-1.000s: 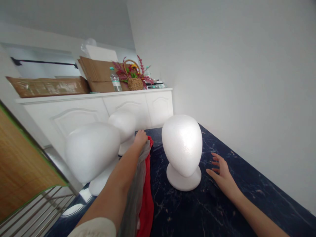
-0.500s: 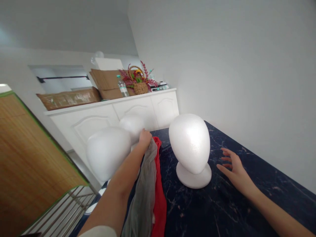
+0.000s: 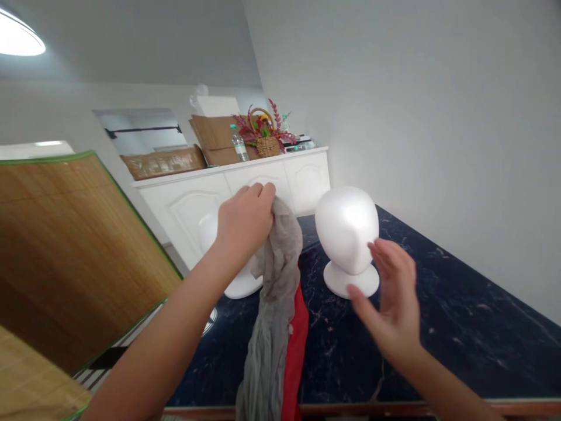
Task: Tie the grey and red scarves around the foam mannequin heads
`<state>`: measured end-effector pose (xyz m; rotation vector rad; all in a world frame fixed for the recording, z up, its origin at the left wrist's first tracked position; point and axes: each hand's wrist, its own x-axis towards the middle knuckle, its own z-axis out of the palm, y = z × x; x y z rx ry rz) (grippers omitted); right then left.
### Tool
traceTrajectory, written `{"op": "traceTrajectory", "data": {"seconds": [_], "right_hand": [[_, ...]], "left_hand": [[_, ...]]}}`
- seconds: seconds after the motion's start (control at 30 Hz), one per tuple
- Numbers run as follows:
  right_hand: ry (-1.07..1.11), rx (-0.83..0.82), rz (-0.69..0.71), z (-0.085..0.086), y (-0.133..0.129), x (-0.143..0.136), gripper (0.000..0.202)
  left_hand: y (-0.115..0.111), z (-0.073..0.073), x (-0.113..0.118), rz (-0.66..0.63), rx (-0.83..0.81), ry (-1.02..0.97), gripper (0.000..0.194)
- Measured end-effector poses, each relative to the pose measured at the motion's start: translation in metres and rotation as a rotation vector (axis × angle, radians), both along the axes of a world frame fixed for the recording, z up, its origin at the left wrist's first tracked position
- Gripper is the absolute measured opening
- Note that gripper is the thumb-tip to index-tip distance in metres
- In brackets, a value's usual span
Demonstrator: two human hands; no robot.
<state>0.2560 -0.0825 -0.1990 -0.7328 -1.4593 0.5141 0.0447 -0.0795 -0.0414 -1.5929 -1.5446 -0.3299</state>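
At table centre: left hand (image 3: 244,221) clenched on grey scarf (image 3: 274,304), raised, red cloth (image 3: 296,351) hanging behind it; right hand (image 3: 391,298) spread, grasping nothing. Foam head (image 3: 347,229) stands at 1 o'clock of the scarf, second foam head (image 3: 234,275) at 10 o'clock behind the left forearm. Risk: trailing fabric may sweep a light head over.

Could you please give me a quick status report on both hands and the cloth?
Left hand shut on grey cloth, lifted. Right hand open, raised, empty. Red cloth hangs behind. Foam head beyond, on dark table.
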Motion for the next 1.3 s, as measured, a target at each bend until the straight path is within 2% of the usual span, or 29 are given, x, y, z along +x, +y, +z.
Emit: {"op": "traceTrajectory", "data": {"seconds": [0.07,0.13,0.2,0.27,0.3,0.37,0.43,0.5,0.63,0.7,0.77,0.83,0.87,0.93,0.97,1.0,1.03,1.1,1.17,1.2,1.23,1.3], "right_hand": [[0.011,-0.056,0.173,0.022,-0.02,-0.042,0.099],[0.08,-0.166,0.455,0.039,-0.029,-0.074,0.1],[0.106,-0.308,0.823,0.046,-0.033,-0.093,0.079],[0.061,-0.447,1.146,0.045,-0.037,-0.097,0.055],[0.025,-0.499,1.254,0.043,-0.04,-0.095,0.046],[-0.058,-0.568,1.362,0.038,-0.043,-0.081,0.036],[-0.155,-0.586,1.378,0.035,-0.04,-0.059,0.032],[-0.272,-0.594,1.346,0.037,-0.03,-0.032,0.031],[-0.499,-0.699,1.234,0.048,-0.001,0.03,0.036],[-0.563,-0.772,1.159,0.057,0.009,0.059,0.033],[-0.559,-0.798,1.048,0.069,0.015,0.082,0.025],[-0.526,-0.766,0.934,0.084,0.015,0.098,0.015],[-0.519,-0.734,0.894,0.092,0.014,0.102,0.013],[-0.539,-0.662,0.855,0.109,0.011,0.103,0.019],[-0.563,-0.624,0.853,0.117,0.009,0.099,0.022],[-0.593,-0.586,0.861,0.125,0.006,0.094,0.022],[-0.63,-0.546,0.878,0.133,0.004,0.087,0.021],[-0.717,-0.454,0.915,0.148,0.0,0.068,0.015],[-0.828,-0.349,0.927,0.161,-0.002,0.047,0.004],[-0.892,-0.295,0.916,0.168,-0.001,0.039,0.002],[-0.956,-0.245,0.889,0.173,0.0,0.032,0.004],[-1.065,-0.161,0.782,0.183,0.007,0.03,0.007]], "left_hand": [[-0.032,0.016,0.021,-0.001,0.068,0.029,0.023],[-0.055,0.032,0.036,-0.024,0.138,0.081,0.024],[-0.067,0.047,0.044,-0.033,0.193,0.117,0.027],[-0.072,0.062,0.04,-0.013,0.247,0.116,0.033],[-0.072,0.069,0.034,-0.005,0.268,0.107,0.036],[-0.071,0.08,0.015,0.007,0.298,0.063,0.039],[-0.068,0.087,-0.01,0.024,0.281,-0.001,0.039],[-0.067,0.088,-0.038,0.052,0.224,-0.072,0.04],[-0.069,0.075,-0.1,0.035,0.118,-0.182,0.038],[-0.073,0.062,-0.13,-0.037,0.042,-0.243,0.038],[-0.076,0.044,-0.154,-0.109,-0.085,-0.367,0.038],[-0.081,0.018,-0.165,-0.121,-0.277,-0.535,0.042],[-0.084,0.003,-0.162,-0.106,-0.397,-0.613,0.046],[-0.091,-0.031,-0.141,-0.076,-0.668,-0.684,0.054],[-0.094,-0.047,-0.122,-0.121,-0.745,-0.699,0.061],[-0.096,-0.063,-0.098,-0.201,-0.749,-0.722,0.074],[-0.096,-0.077,-0.07,-0.33,-0.688,-0.769,0.086],[-0.091,-0.098,-0.008,-0.689,-0.649,-1.007,0.092],[-0.081,-0.109,0.048,-1.025,-0.754,-1.281,0.082],[-0.075,-0.112,0.069,-1.1,-0.785,-1.399,0.068],[-0.069,-0.113,0.083,-1.124,-0.8,-1.505,0.057],[-0.06,-0.111,0.09,-1.088,-0.809,-1.679,0.036]]}}
